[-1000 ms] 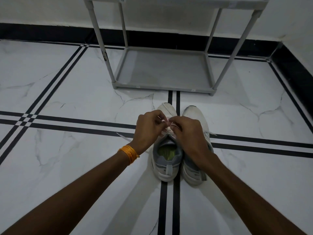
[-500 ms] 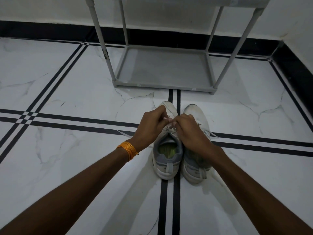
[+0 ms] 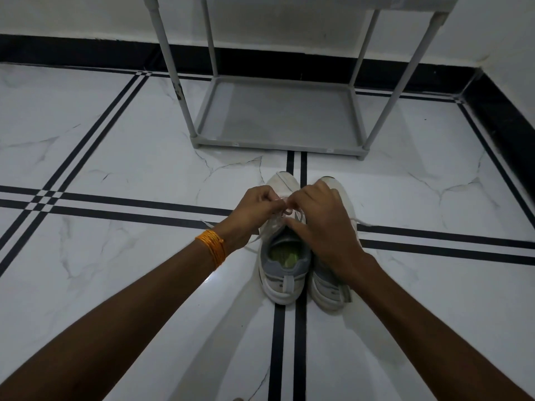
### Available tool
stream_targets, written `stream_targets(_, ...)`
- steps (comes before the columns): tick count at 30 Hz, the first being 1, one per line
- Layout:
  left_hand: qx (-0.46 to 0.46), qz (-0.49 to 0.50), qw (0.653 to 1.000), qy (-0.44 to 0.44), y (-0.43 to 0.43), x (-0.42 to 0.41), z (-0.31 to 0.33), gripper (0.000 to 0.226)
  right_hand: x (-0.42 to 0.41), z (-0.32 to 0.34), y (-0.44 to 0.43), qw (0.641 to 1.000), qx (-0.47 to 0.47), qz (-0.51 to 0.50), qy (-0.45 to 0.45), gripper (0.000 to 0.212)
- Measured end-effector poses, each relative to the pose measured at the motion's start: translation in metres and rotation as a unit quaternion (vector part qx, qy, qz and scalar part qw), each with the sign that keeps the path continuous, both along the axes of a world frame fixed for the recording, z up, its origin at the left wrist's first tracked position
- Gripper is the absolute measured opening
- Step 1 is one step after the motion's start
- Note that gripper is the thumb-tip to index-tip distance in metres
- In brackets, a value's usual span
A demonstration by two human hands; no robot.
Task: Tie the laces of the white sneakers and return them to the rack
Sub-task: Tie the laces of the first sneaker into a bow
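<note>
Head view shows the left hand and right hand both pinching the laces over the left sneaker, whose long axis points to 12 o'clock toward the rack.

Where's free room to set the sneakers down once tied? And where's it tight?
Free: the rack's bottom shelf, bare between its four posts; also open floor left of the left hand. Tight: both hands, the right hand included, bunched on the laces above the left sneaker, right sneaker alongside.
</note>
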State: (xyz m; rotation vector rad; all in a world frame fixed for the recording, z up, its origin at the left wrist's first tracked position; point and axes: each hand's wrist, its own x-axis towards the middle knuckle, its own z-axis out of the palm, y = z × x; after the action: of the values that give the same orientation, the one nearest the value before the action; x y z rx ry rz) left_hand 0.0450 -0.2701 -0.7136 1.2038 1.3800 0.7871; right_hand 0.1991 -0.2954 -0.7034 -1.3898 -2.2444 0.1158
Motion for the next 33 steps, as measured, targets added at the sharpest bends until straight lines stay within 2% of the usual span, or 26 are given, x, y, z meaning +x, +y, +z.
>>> stream_targets(4, 0.009, 0.002, 1.0, -0.013, 0.001, -0.001, 0.005, 0.016, -0.004, 0.005, 0.002, 1.0, -0.007, -0.009, 0.02, 0.008)
stream_targets(6, 0.023, 0.004, 1.0, -0.011, 0.004, -0.005, 0.006, 0.021, -0.004, 0.008, 0.003, 0.996, -0.061, -0.027, 0.057, 0.013)
stream_targets(8, 0.036, 0.034, 0.999, 0.018, 0.008, -0.012, 0.002, 0.025, 0.007, 0.01, 0.004, 0.991, -0.117, -0.045, 0.052, 0.017)
stream_targets(12, 0.065, 0.102, 0.986, 0.114, 0.01, -0.035, -0.011, 0.026, 0.055, 0.005, -0.006, 0.976, -0.208, -0.054, -0.038, 0.023)
stream_targets(14, 0.094, 0.071, 0.973, 0.199, 0.005, -0.04, -0.019, 0.027, 0.066, 0.0, -0.014, 0.968, -0.236, -0.054, -0.065, 0.023)
stream_targets(16, 0.128, 0.049, 0.949, 0.283, 0.001, -0.037, -0.032, 0.028, 0.065, -0.004, -0.019, 0.969, -0.222, -0.046, -0.098, 0.024)
stream_targets(17, 0.136, 0.054, 0.941, 0.305, 0.001, -0.036, -0.036, 0.029, 0.064, -0.003, -0.02, 0.97, -0.219, -0.041, -0.095, 0.023)
stream_targets(18, 0.14, 0.065, 0.938, 0.311, 0.0, -0.036, -0.039, 0.03, 0.062, 0.0, -0.02, 0.969, -0.237, -0.043, -0.055, 0.023)
stream_targets(19, 0.138, 0.074, 0.94, 0.302, 0.001, -0.037, -0.04, 0.032, 0.06, 0.006, -0.019, 0.956, -0.286, -0.057, 0.028, 0.022)
stream_targets(20, 0.124, 0.085, 0.953, 0.264, 0.001, -0.038, -0.038, 0.032, 0.059, 0.012, -0.018, 0.927, -0.345, -0.072, 0.131, 0.021)
stream_targets(21, 0.091, 0.1, 0.973, 0.187, 0.001, -0.038, -0.034, 0.032, 0.057, 0.017, -0.016, 0.89, -0.386, -0.084, 0.227, 0.019)
stream_targets(22, 0.042, 0.113, 0.99, 0.079, 0.001, -0.037, -0.028, 0.031, 0.054, 0.02, -0.015, 0.859, -0.407, -0.092, 0.297, 0.017)
stream_targets(23, -0.019, 0.123, 0.992, -0.037, 0.001, -0.036, -0.022, 0.03, 0.05, 0.022, -0.014, 0.836, -0.416, -0.095, 0.346, 0.017)
stream_targets(24, -0.082, 0.127, 0.976, -0.155, 0.001, -0.034, -0.015, 0.029, 0.045, 0.023, -0.014, 0.812, -0.424, -0.092, 0.391, 0.019)
stream_targets(25, -0.138, 0.13, 0.946, -0.261, 0.001, -0.032, -0.009, 0.028, 0.039, 0.022, -0.014, 0.781, -0.433, -0.082, 0.442, 0.023)
stream_targets(27, -0.208, 0.146, 0.882, -0.397, 0.001, -0.029, -0.003, 0.028, 0.028, 0.02, -0.017, 0.691, -0.451, -0.058, 0.562, 0.029)
stream_targets(28, -0.223, 0.157, 0.863, -0.426, 0.002, -0.028, -0.004, 0.03, 0.025, 0.018, -0.017, 0.635, -0.459, -0.05, 0.62, 0.03)
stream_targets(29, -0.231, 0.163, 0.857, -0.432, 0.002, -0.027, -0.005, 0.032, 0.023, 0.016, -0.016, 0.583, -0.46, -0.05, 0.668, 0.033)
stream_targets(30, -0.232, 0.17, 0.862, -0.418, 0.003, -0.027, -0.008, 0.034, 0.022, 0.013, -0.015, 0.547, -0.456, -0.058, 0.699, 0.035)
stream_targets(31, -0.228, 0.178, 0.873, -0.392, 0.004, -0.027, -0.01, 0.036, 0.022, 0.01, -0.013, 0.538, -0.449, -0.076, 0.709, 0.035)
stream_targets(32, -0.223, 0.188, 0.886, -0.359, 0.005, -0.028, -0.013, 0.037, 0.022, 0.006, -0.01, 0.56, -0.44, -0.102, 0.695, 0.033)
stream_targets(33, -0.22, 0.199, 0.896, -0.331, 0.007, -0.03, -0.016, 0.038, 0.022, 0.004, -0.008, 0.608, -0.43, -0.129, 0.655, 0.031)
